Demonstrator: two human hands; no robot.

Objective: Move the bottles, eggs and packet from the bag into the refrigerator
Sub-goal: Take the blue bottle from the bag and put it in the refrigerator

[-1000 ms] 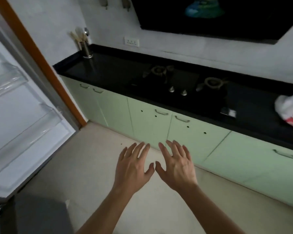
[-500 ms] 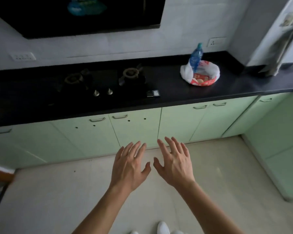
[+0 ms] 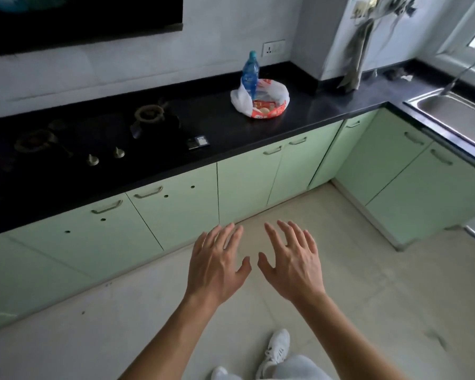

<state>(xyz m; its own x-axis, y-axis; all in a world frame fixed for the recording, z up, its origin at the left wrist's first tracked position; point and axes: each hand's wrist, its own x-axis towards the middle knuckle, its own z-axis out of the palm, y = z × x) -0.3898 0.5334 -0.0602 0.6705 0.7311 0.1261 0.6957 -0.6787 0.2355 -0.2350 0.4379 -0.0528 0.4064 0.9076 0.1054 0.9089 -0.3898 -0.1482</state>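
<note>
A white and red plastic bag [image 3: 278,90] sits open on the black counter [image 3: 327,108], right of the stove. A blue bottle [image 3: 249,75] stands upright in the bag's left side. Pale eggs [image 3: 264,109] show at the bag's bottom front, beside a red packet [image 3: 261,103]. My left hand [image 3: 217,266] and my right hand [image 3: 292,261] hover side by side over the floor, palms down, fingers spread, holding nothing, well short of the counter. The refrigerator is out of view.
A gas stove [image 3: 99,133] with two burners is set into the counter's left part. A small dark box [image 3: 198,141] lies at the stove's right. Green cabinets [image 3: 244,182] run below. A steel sink [image 3: 455,111] is at the right. My white shoes [image 3: 274,352] stand on the tiled floor.
The view has swung right, away from the open refrigerator door, bringing the bag and the sink corner into sight. My hands stay open and have spread slightly apart.
</note>
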